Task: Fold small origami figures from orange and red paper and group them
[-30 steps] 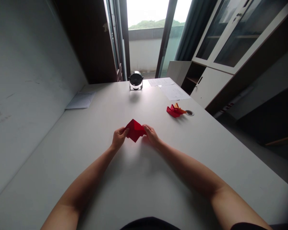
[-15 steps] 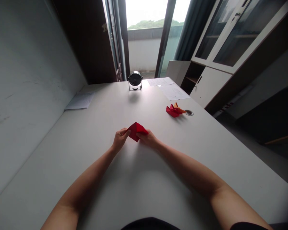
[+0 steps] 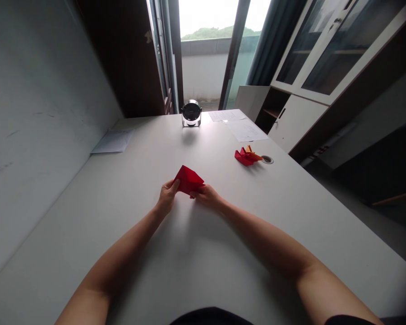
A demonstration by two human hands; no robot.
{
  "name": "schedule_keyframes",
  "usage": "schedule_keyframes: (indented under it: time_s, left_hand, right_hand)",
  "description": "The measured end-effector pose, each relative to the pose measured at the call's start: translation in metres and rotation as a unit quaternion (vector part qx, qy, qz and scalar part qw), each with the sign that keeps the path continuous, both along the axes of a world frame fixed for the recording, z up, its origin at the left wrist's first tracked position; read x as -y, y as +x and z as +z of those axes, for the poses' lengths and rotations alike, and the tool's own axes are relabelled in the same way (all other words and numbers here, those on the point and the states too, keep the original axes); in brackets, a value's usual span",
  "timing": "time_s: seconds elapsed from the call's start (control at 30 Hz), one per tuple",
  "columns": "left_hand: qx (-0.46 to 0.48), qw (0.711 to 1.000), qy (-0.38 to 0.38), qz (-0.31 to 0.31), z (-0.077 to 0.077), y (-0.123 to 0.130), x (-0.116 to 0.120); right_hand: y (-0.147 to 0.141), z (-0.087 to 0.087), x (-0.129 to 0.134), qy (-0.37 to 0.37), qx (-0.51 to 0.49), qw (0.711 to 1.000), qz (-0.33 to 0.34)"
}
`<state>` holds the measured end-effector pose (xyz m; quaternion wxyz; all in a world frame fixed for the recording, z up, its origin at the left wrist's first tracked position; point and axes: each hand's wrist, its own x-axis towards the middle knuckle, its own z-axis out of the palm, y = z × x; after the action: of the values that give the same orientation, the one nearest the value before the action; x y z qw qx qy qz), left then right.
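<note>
A folded piece of red paper (image 3: 188,180) is held between my two hands above the middle of the white table (image 3: 128,180). My left hand (image 3: 167,195) pinches its left corner, the thumb lying on the near face. On the other side, my right hand (image 3: 205,195) is closed on the lower right edge. The paper is tilted, with one point up at the top left and another toward the right. Farther back on the right, folded red and orange paper pieces (image 3: 247,156) stand grouped together.
Beside the folded pieces is a round cable hole (image 3: 267,160). A round black and silver device (image 3: 191,113) stands at the far edge. Paper sheets lie at the back right (image 3: 245,130) and by the left wall (image 3: 112,141). A cabinet (image 3: 299,118) stands beyond the right edge.
The red paper has shifted slightly left and turned, its top point now farther left. My left hand has moved a little left with it, and more of the paper's face shows.
</note>
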<state>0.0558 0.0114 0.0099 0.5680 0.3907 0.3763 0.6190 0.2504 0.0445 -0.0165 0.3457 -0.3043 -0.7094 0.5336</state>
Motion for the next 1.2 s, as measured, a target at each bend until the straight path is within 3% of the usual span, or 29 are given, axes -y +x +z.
schedule_keyframes:
  time_s: [0.17,0.37,0.57,0.73,1.03,1.2]
  left_hand:
    - [0.017,1.0,-0.01,0.023,-0.002,-0.006,-0.005]
    - [-0.039,0.998,-0.03,0.047,-0.008,-0.012,-0.009]
    - [-0.067,0.995,-0.025,0.076,-0.015,-0.015,-0.011]
    - [-0.118,0.988,-0.01,0.095,-0.011,-0.015,-0.01]
    - [-0.169,0.976,0.038,0.131,-0.007,-0.017,-0.008]
    - [-0.148,0.981,0.059,0.11,-0.002,-0.014,-0.006]
  right_hand:
    - [-0.002,0.002,0.002,0.006,-0.03,0.999,0.01]
    - [-0.003,0.005,0.005,-0.005,-0.026,1.0,-0.005]
    - [-0.001,0.004,0.0,-0.007,-0.059,0.996,-0.071]
    - [-0.002,0.0,-0.003,-0.015,-0.105,0.988,-0.111]
    - [0.002,0.004,-0.002,0.049,-0.055,0.981,-0.177]
    - [0.002,0.01,0.004,0.111,0.019,0.98,-0.162]
